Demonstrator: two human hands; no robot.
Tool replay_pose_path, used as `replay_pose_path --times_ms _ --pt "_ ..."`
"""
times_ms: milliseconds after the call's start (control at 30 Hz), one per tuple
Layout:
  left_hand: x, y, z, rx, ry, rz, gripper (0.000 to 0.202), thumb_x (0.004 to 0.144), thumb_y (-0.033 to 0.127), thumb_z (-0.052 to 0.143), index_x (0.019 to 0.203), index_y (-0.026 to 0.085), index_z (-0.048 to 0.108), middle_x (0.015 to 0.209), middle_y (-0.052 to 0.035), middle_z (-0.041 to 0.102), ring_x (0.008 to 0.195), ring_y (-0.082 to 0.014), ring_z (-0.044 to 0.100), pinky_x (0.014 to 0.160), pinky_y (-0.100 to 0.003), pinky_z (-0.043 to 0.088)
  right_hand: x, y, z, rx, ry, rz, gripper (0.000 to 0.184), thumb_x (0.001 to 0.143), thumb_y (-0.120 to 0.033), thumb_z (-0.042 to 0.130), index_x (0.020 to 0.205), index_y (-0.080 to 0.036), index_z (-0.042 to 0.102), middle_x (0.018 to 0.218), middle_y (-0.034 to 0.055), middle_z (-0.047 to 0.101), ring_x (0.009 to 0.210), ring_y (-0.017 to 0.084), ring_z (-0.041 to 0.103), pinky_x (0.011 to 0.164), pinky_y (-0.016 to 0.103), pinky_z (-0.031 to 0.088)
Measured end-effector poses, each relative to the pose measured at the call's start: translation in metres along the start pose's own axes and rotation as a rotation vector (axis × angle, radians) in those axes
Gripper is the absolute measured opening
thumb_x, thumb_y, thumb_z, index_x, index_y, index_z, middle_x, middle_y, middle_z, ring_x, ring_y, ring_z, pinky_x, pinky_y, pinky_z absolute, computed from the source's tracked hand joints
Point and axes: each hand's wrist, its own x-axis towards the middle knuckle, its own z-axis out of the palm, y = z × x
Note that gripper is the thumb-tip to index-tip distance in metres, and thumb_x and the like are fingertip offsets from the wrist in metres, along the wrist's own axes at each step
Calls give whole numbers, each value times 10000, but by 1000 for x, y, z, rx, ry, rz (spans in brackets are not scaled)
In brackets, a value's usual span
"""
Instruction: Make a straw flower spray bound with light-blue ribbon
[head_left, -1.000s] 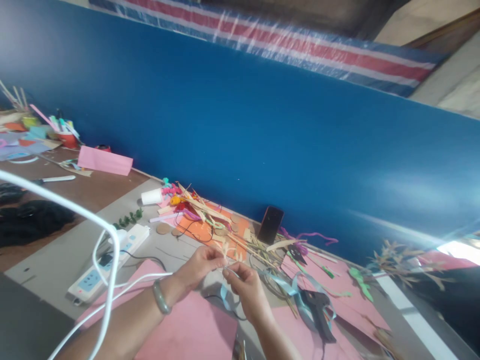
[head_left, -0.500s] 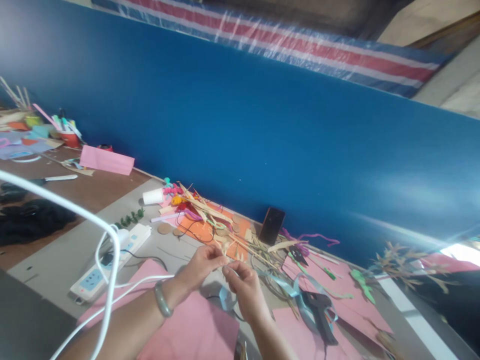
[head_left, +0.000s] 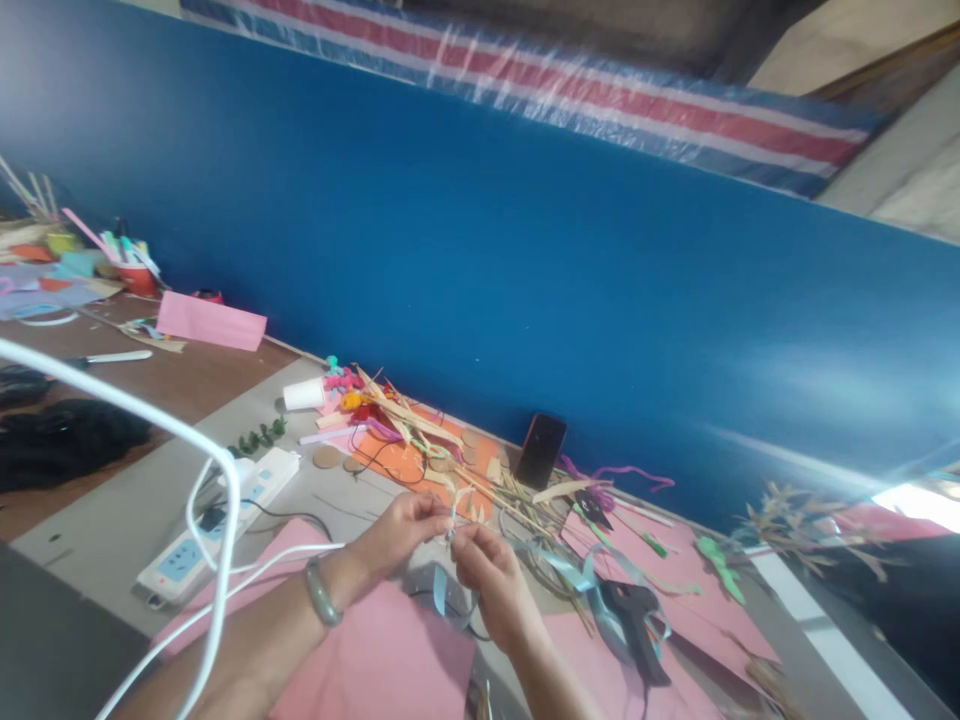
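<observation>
My left hand [head_left: 405, 530], with a jade-coloured bangle [head_left: 322, 595] on its wrist, pinches a small pale dried plant sprig [head_left: 459, 494] between thumb and fingers. Right beside it, my right hand [head_left: 491, 575] has its fingers closed on a light blue ribbon [head_left: 440, 588] at the base of the sprig. One end of the ribbon hangs below the fingers. The exact grip of both hands is partly hidden. Under them lies a pink paper sheet [head_left: 390, 650] on the grey table.
A black glue gun [head_left: 634, 625] lies at right among loose blue ribbon. A phone [head_left: 540, 452] leans on the blue partition [head_left: 480, 240]. Dried strips [head_left: 405, 410] pile on orange paper. At left are a power strip [head_left: 217, 530], a paper cup [head_left: 304, 394] and a white cable [head_left: 150, 405].
The ribbon shows more clearly around the sprig between my fingertips, and its hanging end has shifted. My right hand has turned slightly; my left hand stays nearly in place.
</observation>
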Motion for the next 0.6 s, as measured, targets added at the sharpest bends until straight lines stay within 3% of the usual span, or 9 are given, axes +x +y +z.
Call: replay_pose_path --times_ms 133,233,333,433,600 --pt "1 1 -1 13 -40 5 280 732 384 741 687 153 589 613 36 534 590 -105 453 598 -233 323 7 -2 -6 111 -81 130 391 714 -506 764 687 -147 611 584 -38 470 492 58 245 482 223 184" --pt "1 2 -1 33 -16 -31 285 716 378 753 693 149 585 589 53 492 539 -85 397 555 -227 290 12 -7 -12 58 -111 133 396 662 -478 809 628 -154 584 554 -57 434 486 56 253 481 223 184" --pt "0 1 0 68 -1 -29 265 727 353 740 696 149 574 601 55 469 547 -82 379 548 -223 285 14 -9 -16 -85 -81 80 400 635 -501 811 613 -159 605 498 -78 392 473 63 281 477 227 192" --pt "1 -2 -1 103 -4 -13 232 761 336 700 709 150 571 619 48 466 572 -90 393 558 -222 300 13 -9 -18 -240 -34 -3 363 662 -493 788 663 -154 659 508 -63 460 473 70 317 482 230 221" --pt "6 -13 -6 248 42 136 178 773 294 671 713 145 592 671 27 509 644 -119 463 610 -232 354 8 -6 -11 -360 41 -161 275 707 -416 755 655 -156 678 572 -18 566 546 120 464 540 251 343"
